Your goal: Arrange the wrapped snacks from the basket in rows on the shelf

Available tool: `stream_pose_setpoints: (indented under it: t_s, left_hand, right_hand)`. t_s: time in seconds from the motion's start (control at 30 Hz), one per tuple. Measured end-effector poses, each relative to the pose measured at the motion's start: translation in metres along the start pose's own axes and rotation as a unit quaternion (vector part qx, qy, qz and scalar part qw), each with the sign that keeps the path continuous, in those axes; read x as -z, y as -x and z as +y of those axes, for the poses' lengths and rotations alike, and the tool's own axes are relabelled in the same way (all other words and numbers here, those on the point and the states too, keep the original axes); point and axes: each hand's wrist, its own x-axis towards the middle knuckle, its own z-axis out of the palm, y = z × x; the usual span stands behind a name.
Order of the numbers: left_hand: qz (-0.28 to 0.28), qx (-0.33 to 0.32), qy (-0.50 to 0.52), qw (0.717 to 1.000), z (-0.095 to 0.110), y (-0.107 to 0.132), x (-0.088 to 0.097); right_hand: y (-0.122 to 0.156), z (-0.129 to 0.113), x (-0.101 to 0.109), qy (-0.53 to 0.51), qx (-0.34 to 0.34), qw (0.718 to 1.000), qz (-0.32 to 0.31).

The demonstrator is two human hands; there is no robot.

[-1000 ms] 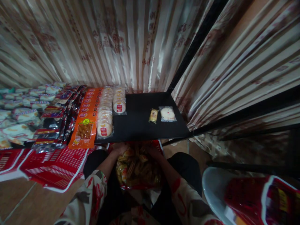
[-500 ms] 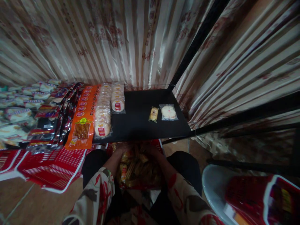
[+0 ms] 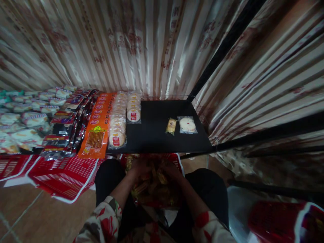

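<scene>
Head view, looking down at a person sitting in front of a low black shelf [image 3: 157,138], with a red basket [image 3: 178,159] wedged between their knees. Both hands are down in that basket, close together: the left hand [image 3: 138,167] and right hand [image 3: 171,169] are dug into a pile of yellowish snack packets [image 3: 154,184]. It's too dark and blurry to tell whether the fingers are actually pinching a packet or just resting in the heap. Up on the shelf, a small yellow packet [image 3: 171,126] lies just beside a clear-wrapped round cake [image 3: 187,125], both well apart from the two rows of round cakes [image 3: 117,126] on the left half. Next to those rows sits an orange pack of pretzel sticks [image 3: 95,143], then dark foil packs [image 3: 64,131]. A striped curtain [image 3: 126,44] hangs behind the whole thing.
</scene>
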Motion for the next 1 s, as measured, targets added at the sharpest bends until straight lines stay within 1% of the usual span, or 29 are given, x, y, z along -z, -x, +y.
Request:
stream_pose_setpoints:
  t_s: [0.03, 0.1, 0.17, 0.2, 0.3, 0.37, 0.43, 0.5, 0.57, 0.63, 0.73, 0.8, 0.87, 1.0]
  left_hand:
    - [0.012, -0.005, -0.001, 1.0, 0.003, 0.002, -0.001]
    - [0.031, -0.009, 0.0, 0.999, 0.01, 0.004, -0.002]
    - [0.041, -0.002, -0.003, 0.999, 0.016, 0.005, -0.001]
    - [0.044, 0.003, -0.006, 0.999, 0.019, 0.006, 0.0]
    - [0.035, 0.015, -0.015, 0.999, 0.029, 0.008, 0.003]
    - [0.038, 0.009, -0.01, 0.999, 0.035, 0.011, 0.004]
    - [0.066, 0.007, 0.0, 0.998, 0.041, 0.015, 0.002]
    - [0.1, 0.003, -0.001, 0.995, 0.046, 0.02, -0.001]
    - [0.12, -0.004, -0.017, 0.993, 0.051, 0.023, -0.005]
    - [0.125, -0.009, -0.034, 0.992, 0.056, 0.026, -0.007]
    - [0.117, 0.014, -0.029, 0.993, 0.063, 0.029, -0.01]
    - [0.107, 0.027, -0.018, 0.994, 0.068, 0.032, -0.013]
    - [0.106, 0.026, -0.013, 0.994, 0.071, 0.035, -0.016]
    - [0.132, 0.006, 0.001, 0.991, 0.072, 0.038, -0.024]
  right_hand:
    - [0.001, 0.0, 0.001, 0.009, -0.006, 1.0, -0.004]
    - [0.003, -0.002, 0.002, 0.046, -0.038, 0.998, 0.007]
    - [0.004, -0.008, 0.001, 0.083, -0.06, 0.994, 0.031]
    - [0.005, -0.011, -0.001, 0.097, -0.059, 0.992, 0.047]
    - [0.009, -0.018, -0.006, 0.128, -0.022, 0.984, 0.125]
    - [0.013, -0.022, -0.008, 0.156, 0.003, 0.97, 0.185]
    - [0.018, -0.024, -0.007, 0.179, 0.039, 0.956, 0.23]
    - [0.023, -0.029, -0.003, 0.18, 0.1, 0.947, 0.246]
    - [0.029, -0.035, 0.002, 0.161, 0.169, 0.942, 0.241]
    - [0.035, -0.043, 0.005, 0.142, 0.222, 0.936, 0.231]
    - [0.043, -0.052, 0.005, 0.123, 0.266, 0.932, 0.212]
    - [0.047, -0.055, 0.001, 0.115, 0.271, 0.937, 0.189]
    - [0.05, -0.056, -0.003, 0.118, 0.258, 0.945, 0.162]
    - [0.057, -0.057, -0.009, 0.142, 0.218, 0.959, 0.115]
